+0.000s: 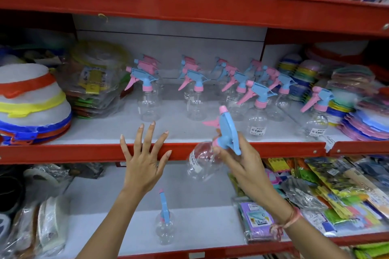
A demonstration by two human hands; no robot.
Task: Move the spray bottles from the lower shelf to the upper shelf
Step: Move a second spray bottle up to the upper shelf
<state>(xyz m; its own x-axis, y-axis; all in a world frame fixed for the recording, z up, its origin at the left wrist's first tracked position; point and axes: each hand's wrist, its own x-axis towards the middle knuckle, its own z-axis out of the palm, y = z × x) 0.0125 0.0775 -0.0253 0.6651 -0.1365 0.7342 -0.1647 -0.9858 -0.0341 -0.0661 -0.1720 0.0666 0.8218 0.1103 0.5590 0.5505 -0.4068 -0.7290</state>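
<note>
My right hand grips a clear spray bottle by its blue and pink trigger head, holding it tilted in front of the red edge of the upper shelf. My left hand hangs empty with fingers spread, just in front of that same edge. Several spray bottles with blue and pink heads stand in rows on the upper shelf. One spray bottle stands upright alone on the lower shelf, below my hands.
Stacked white bowls with coloured lids and bagged goods fill the upper shelf's left. Stacks of coloured plates crowd its right. Packaged items lie on the lower shelf's right, wrapped goods on its left. Another red shelf runs overhead.
</note>
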